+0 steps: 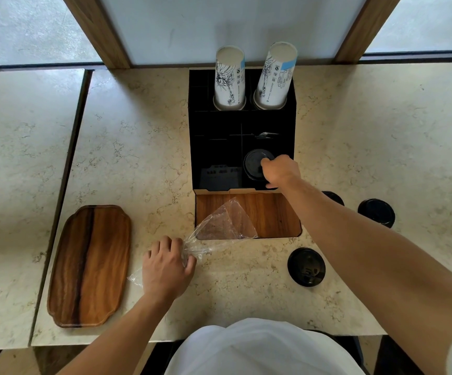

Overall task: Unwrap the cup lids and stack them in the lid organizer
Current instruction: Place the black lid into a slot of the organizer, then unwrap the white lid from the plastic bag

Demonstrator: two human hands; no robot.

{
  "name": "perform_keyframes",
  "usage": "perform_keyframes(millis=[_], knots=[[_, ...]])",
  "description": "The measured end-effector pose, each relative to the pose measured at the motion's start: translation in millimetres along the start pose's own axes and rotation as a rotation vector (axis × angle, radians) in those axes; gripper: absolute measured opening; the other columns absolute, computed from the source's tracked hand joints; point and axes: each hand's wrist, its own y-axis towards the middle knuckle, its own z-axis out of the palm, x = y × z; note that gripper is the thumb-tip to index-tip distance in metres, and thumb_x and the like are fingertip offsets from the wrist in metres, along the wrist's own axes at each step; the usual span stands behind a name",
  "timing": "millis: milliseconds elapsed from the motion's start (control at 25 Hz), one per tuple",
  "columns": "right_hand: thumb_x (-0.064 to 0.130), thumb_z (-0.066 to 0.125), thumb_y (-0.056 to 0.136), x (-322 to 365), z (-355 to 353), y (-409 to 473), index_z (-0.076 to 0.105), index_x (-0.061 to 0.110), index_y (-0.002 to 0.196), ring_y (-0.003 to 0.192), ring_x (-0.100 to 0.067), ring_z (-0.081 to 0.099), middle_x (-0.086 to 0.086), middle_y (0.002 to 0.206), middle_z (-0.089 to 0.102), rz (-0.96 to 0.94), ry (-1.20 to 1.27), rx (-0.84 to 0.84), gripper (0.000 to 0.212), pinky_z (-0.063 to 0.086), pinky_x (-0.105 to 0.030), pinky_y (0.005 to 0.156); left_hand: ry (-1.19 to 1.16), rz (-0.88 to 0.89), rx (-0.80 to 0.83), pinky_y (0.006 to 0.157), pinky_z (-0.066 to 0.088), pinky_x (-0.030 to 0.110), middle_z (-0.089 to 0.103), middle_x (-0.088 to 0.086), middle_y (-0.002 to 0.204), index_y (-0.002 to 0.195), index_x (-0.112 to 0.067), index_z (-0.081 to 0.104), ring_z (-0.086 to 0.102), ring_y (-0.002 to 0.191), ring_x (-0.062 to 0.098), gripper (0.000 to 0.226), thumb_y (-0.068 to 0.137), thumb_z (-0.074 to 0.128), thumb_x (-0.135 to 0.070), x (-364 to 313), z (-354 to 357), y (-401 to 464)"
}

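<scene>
A black lid organizer (219, 125) stands at the back of the marble counter. My right hand (280, 171) reaches into its front right compartment and grips a black cup lid (254, 163) there. My left hand (165, 269) rests on the counter, closed on a crumpled clear plastic wrapper (222, 226) that trails over the wooden front of the organizer. Three more black lids lie loose on the counter to the right: one near the front (306, 267), one further right (376, 213), and one partly hidden behind my right forearm (334, 198).
Two stacks of upside-down paper cups (230, 77) (275, 74) stand in the organizer's back slots. A wooden tray (90, 265) lies at the left of the counter (138, 147). A seam splits off another counter slab at far left. Windows and wooden posts rise behind.
</scene>
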Motion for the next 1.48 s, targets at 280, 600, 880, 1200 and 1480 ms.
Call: perform_keyframes(millis=[280,600,880,1200,1480], knots=[[0.038,0.058,0.099,-4,-6,-2,0.056,0.006,0.089,0.053,-0.02,0.071,-0.007,0.065,0.064,0.084,0.11,-0.01,0.034,0.065,-0.035,0.067,-0.001,0.004,-0.008,0.075,0.047,0.042,0.059,0.008,0.099,0.106,-0.014,0.063,0.055,0.088,0.028,0.046,0.086,0.044,-0.051,0,0,0],[0.05,0.052,0.101,-12,-8,-15,0.049,0.018,0.072,0.056,-0.02,0.066,-0.013,0.07,0.072,0.005,0.114,0.001,0.043,0.058,-0.031,0.061,0.005,0.005,-0.01,0.076,0.047,0.042,0.059,0.008,0.098,0.105,-0.014,0.063,0.056,0.088,0.028,0.045,0.085,0.045,-0.051,0,1,0],[0.031,0.041,0.106,-31,-10,-35,0.066,0.005,0.089,0.051,-0.018,0.07,-0.014,0.074,0.073,-0.021,0.184,-0.221,0.041,0.06,-0.03,0.054,-0.006,0.011,-0.017,0.078,0.047,0.043,0.06,0.008,0.1,0.108,-0.014,0.063,0.056,0.091,0.028,0.049,0.085,0.042,-0.052,1,1,0],[0.011,0.056,0.102,-73,44,-82,0.071,0.007,0.095,0.084,-0.028,0.077,-0.016,0.095,0.076,-0.084,0.378,0.166,0.018,0.064,-0.042,0.08,-0.027,0.032,-0.005,0.081,0.047,0.043,0.059,0.009,0.104,0.113,-0.013,0.063,0.056,0.094,0.028,0.055,0.087,0.037,-0.055,4,0,-1],[-0.008,0.056,0.097,-77,60,-85,0.073,-0.003,0.11,0.107,-0.027,0.074,-0.019,0.114,0.075,0.048,0.469,0.666,0.022,0.056,-0.04,0.1,-0.112,0.161,0.09,0.1,0.042,0.042,0.052,0.005,0.125,0.137,-0.019,0.049,0.051,0.113,0.023,0.075,0.089,0.036,-0.075,6,-5,-9]])
